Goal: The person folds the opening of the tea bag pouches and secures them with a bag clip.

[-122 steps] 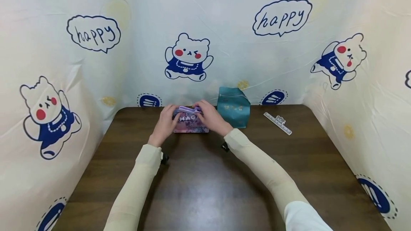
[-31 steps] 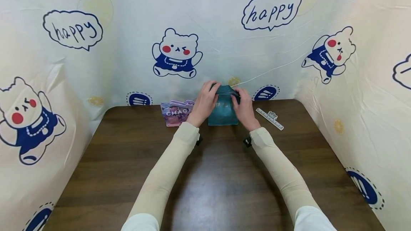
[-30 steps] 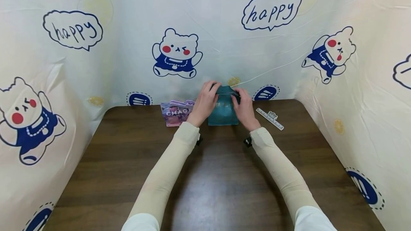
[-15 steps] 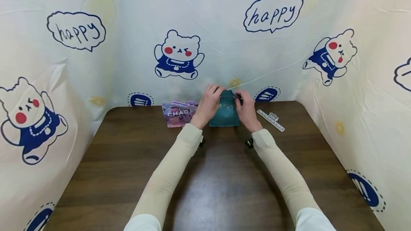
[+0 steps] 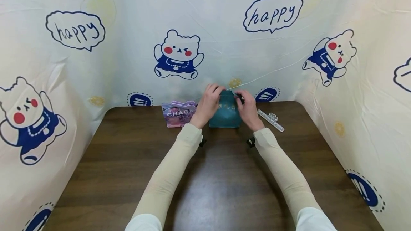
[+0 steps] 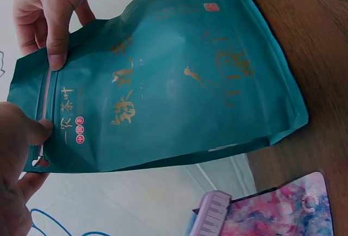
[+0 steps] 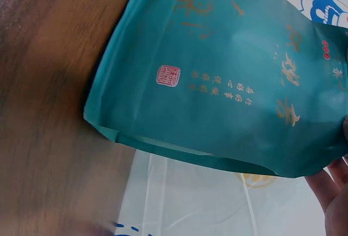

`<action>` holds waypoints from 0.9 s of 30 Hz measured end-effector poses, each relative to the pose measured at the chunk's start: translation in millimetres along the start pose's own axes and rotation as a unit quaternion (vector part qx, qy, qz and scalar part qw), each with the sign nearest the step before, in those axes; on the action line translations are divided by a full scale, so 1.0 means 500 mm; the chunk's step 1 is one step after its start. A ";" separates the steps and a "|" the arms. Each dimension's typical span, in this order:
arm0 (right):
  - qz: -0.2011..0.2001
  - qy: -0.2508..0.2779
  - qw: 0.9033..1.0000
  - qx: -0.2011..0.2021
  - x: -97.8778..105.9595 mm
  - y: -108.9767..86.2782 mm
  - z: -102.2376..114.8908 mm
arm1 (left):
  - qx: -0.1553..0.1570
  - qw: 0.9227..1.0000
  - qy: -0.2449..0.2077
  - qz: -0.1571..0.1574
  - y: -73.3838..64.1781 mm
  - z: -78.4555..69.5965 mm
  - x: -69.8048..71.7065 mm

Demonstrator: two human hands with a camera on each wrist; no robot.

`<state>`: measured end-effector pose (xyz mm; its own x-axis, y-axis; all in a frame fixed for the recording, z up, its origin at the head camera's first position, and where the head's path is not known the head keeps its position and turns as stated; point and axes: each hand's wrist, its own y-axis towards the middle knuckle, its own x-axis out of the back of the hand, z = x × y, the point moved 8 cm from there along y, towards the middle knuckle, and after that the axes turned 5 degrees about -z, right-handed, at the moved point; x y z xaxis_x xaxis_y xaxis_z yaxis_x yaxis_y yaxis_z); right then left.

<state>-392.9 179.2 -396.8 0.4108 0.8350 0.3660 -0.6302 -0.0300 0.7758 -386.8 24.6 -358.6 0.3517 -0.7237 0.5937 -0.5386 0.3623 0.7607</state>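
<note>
On the far side of my desk (image 5: 205, 188), the teal pouch (image 5: 224, 115) stands upright, its top pinched by my left grip (image 5: 207, 104) and right grip (image 5: 248, 108) — best, I judge, to press both thumbs (image 6: 57, 48) evenly along the seal strip (image 6: 47, 97), without creasing it.

- Left sleeve (image 5: 165, 174): cream, long, close-fitting, lightly creased around the elbow.
- Right sleeve (image 5: 285, 170): the same cream cloth, with similar creases.
- Left cuff (image 5: 189, 137) and right cuff (image 5: 265, 137): broad pale bands, slightly loose.
- Left wrist device (image 5: 202, 142) and right wrist device (image 5: 250, 142): small, black, details too small to tell.
- Left hem (image 5: 144, 223) and right hem (image 5: 314, 219): white cloth, higher up.
- Left hand (image 5: 207, 105) and right hand (image 5: 249, 109): bare.
</note>
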 end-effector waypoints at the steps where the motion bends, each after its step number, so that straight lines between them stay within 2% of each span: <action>1: 0.000 0.000 1.000 0.001 0.003 0.000 0.003 | -0.001 1.000 -0.003 -0.001 0.000 -0.002 0.002; 9: -0.004 0.006 1.000 0.010 0.027 -0.007 0.045 | -0.010 1.000 -0.028 -0.005 -0.005 -0.032 0.036; 15: 0.008 0.014 1.000 0.013 0.030 -0.020 0.078 | -0.023 0.999 -0.032 -0.006 -0.024 -0.058 0.070; 21: 0.025 0.038 0.999 0.012 0.009 -0.035 0.100 | -0.023 1.000 -0.018 -0.005 -0.054 -0.064 0.102; 27: 0.036 0.065 0.997 0.035 -0.024 -0.050 0.126 | -0.016 1.000 -0.008 -0.013 -0.089 -0.057 0.134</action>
<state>-340.6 135.4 -388.0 0.2746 0.8928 0.3571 -0.6058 -0.1277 0.7853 -317.4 -23.2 -345.1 0.3527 -0.7420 0.5701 -0.5046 0.3623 0.7837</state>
